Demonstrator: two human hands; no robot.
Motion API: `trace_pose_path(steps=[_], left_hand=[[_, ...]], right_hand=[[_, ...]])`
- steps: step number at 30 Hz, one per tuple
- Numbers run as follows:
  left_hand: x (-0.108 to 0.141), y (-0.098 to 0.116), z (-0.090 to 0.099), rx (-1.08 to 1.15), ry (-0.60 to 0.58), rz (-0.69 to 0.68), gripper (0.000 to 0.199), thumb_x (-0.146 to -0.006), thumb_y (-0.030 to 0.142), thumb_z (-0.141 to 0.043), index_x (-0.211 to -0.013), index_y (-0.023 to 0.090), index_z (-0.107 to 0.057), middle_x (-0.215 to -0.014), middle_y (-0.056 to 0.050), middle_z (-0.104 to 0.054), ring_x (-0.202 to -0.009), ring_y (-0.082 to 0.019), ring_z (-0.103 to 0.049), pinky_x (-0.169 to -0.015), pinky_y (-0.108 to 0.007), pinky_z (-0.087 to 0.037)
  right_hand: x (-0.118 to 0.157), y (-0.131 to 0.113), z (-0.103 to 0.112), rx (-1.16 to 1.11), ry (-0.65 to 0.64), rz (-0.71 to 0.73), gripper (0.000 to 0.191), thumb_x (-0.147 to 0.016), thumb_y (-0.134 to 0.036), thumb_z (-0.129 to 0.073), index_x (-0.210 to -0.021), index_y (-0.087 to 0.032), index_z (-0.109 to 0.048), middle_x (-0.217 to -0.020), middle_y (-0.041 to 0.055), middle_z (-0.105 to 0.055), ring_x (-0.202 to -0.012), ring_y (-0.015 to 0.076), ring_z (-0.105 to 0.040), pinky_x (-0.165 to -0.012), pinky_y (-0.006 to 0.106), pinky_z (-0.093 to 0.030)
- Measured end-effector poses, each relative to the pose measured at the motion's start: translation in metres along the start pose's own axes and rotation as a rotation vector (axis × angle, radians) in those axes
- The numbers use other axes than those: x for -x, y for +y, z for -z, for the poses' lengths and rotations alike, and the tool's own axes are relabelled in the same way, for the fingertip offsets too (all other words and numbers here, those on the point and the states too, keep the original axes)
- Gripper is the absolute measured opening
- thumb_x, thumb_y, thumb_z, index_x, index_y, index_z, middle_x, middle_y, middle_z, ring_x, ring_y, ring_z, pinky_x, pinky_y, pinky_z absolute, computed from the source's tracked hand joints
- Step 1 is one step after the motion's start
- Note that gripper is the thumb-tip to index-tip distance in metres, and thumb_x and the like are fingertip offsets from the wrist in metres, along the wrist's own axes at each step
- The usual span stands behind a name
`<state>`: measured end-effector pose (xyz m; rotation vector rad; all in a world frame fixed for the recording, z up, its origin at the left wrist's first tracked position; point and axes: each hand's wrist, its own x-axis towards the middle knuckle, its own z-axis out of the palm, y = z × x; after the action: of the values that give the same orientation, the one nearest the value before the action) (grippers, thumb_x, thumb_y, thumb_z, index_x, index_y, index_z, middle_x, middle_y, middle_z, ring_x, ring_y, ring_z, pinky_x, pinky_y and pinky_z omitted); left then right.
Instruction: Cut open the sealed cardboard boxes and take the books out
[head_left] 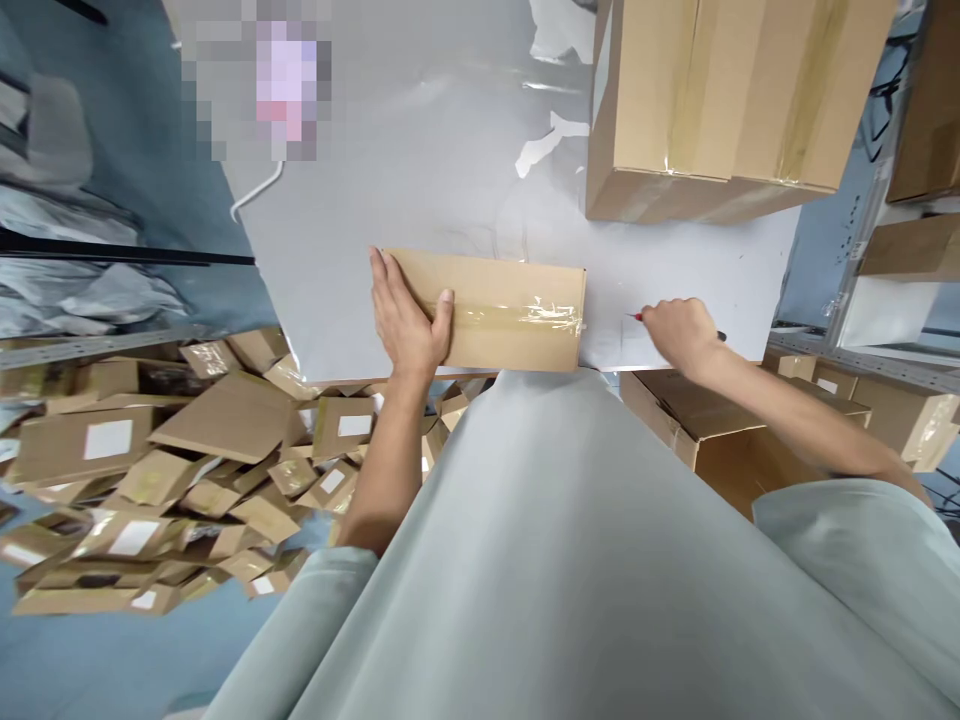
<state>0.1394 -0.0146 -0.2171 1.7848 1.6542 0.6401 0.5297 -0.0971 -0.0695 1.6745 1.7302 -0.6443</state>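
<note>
A long brown cardboard box [517, 315] with clear tape along its top lies at the near edge of the grey table [450, 150]. My left hand [411, 318] rests on the box's left end, thumb apart from the fingers, holding nothing. To the right of the box, above the table, my right hand [681, 330] is closed around a slim tool [638, 317] with a red part and a thin tip pointing left. Its dark rear end shows behind the hand. A gap separates the tool from the box.
Large taped cartons [675, 190] stand at the table's back right. An open carton [742, 460] sits below the right edge. Many flattened and small boxes [225, 415] are heaped on the floor at left. Shelving [885, 270] stands at right.
</note>
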Motion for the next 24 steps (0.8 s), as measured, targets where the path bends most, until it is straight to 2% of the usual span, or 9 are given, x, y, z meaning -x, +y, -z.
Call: trace_pose_path(steps=[2, 4, 5, 8, 10, 13, 16, 20, 24], left_hand=[[-0.004, -0.011, 0.010, 0.023, 0.009, -0.008, 0.099, -0.103, 0.072, -0.064, -0.181, 0.021, -0.032, -0.192, -0.018, -0.022, -0.180, -0.037, -0.018, -0.149, -0.059, -0.013], [-0.009, -0.025, 0.021, 0.044, 0.020, -0.018, 0.096, -0.103, 0.073, -0.063, -0.180, 0.023, -0.036, -0.190, -0.017, -0.028, -0.179, -0.036, -0.022, -0.149, -0.058, -0.015], [-0.011, -0.033, 0.027, 0.048, 0.030, -0.019, 0.094, -0.103, 0.074, -0.061, -0.179, 0.023, -0.038, -0.188, -0.018, -0.031, -0.178, -0.036, -0.025, -0.148, -0.057, -0.017], [-0.019, -0.058, 0.039, 0.028, 0.076, 0.000, 0.091, -0.104, 0.077, -0.056, -0.173, 0.019, -0.048, -0.174, -0.023, -0.045, -0.170, -0.039, -0.038, -0.144, -0.059, -0.027], [-0.023, -0.074, 0.044, 0.013, 0.112, 0.024, 0.090, -0.104, 0.080, -0.053, -0.168, 0.017, -0.055, -0.161, -0.024, -0.053, -0.161, -0.040, -0.049, -0.140, -0.058, -0.035], [-0.025, -0.092, 0.044, 0.034, 0.152, 0.056, 0.088, -0.104, 0.083, -0.048, -0.162, 0.018, -0.061, -0.148, -0.021, -0.060, -0.150, -0.037, -0.058, -0.135, -0.054, -0.042], [-0.021, -0.095, 0.028, 0.128, 0.149, 0.077, 0.092, -0.106, 0.086, -0.038, -0.163, 0.018, -0.060, -0.149, -0.022, -0.063, -0.149, -0.033, -0.061, -0.134, -0.051, -0.044], [-0.008, -0.076, -0.023, 0.335, 0.058, 0.103, 0.101, -0.107, 0.089, -0.024, -0.167, 0.014, -0.054, -0.165, -0.025, -0.058, -0.163, -0.030, -0.051, -0.141, -0.048, -0.034], [0.000, -0.055, -0.074, 0.544, -0.089, 0.212, 0.106, -0.105, 0.092, -0.023, -0.172, 0.013, -0.049, -0.180, -0.025, -0.045, -0.173, -0.029, -0.039, -0.145, -0.046, -0.026]], right_hand=[[-0.011, 0.021, -0.021, -0.078, 0.053, -0.117, 0.032, -0.117, -0.030, -0.052, -0.124, -0.012, -0.077, -0.108, 0.0249, -0.085, -0.100, 0.0360, -0.082, -0.082, 0.039, -0.050], [-0.027, 0.026, -0.046, -0.384, 0.177, -0.164, 0.043, -0.120, -0.050, -0.048, -0.125, -0.016, -0.074, -0.107, 0.0205, -0.086, -0.092, 0.0312, -0.082, -0.081, 0.037, -0.053], [-0.036, 0.019, -0.058, -0.605, 0.222, -0.174, 0.050, -0.121, -0.057, -0.042, -0.121, -0.017, -0.072, -0.106, 0.0181, -0.086, -0.085, 0.0270, -0.081, -0.079, 0.034, -0.055], [-0.064, -0.032, -0.091, -1.191, 0.268, -0.210, 0.071, -0.114, -0.082, -0.029, -0.110, -0.020, -0.064, -0.105, 0.0157, -0.086, -0.072, 0.0208, -0.078, -0.070, 0.031, -0.060], [-0.073, -0.078, -0.101, -1.382, 0.287, -0.197, 0.073, -0.109, -0.089, -0.030, -0.106, -0.023, -0.060, -0.100, 0.0134, -0.084, -0.071, 0.0212, -0.077, -0.068, 0.031, -0.062], [-0.062, -0.129, -0.095, -1.319, 0.409, -0.174, 0.067, -0.110, -0.086, -0.029, -0.099, -0.026, -0.057, -0.089, 0.0078, -0.078, -0.076, 0.0221, -0.074, -0.072, 0.031, -0.060], [-0.028, -0.141, -0.068, -1.052, 0.577, -0.199, 0.060, -0.116, -0.074, -0.027, -0.098, -0.026, -0.059, -0.086, 0.0053, -0.074, -0.081, 0.0224, -0.068, -0.076, 0.031, -0.055], [0.017, -0.129, -0.021, -0.743, 0.720, -0.330, 0.055, -0.120, -0.059, -0.027, -0.112, -0.023, -0.066, -0.092, 0.0093, -0.076, -0.081, 0.0255, -0.066, -0.075, 0.034, -0.048], [0.024, -0.131, 0.007, -0.502, 0.736, -0.459, 0.052, -0.121, -0.051, -0.031, -0.128, -0.020, -0.071, -0.104, 0.0151, -0.081, -0.089, 0.0292, -0.070, -0.076, 0.034, -0.045]])
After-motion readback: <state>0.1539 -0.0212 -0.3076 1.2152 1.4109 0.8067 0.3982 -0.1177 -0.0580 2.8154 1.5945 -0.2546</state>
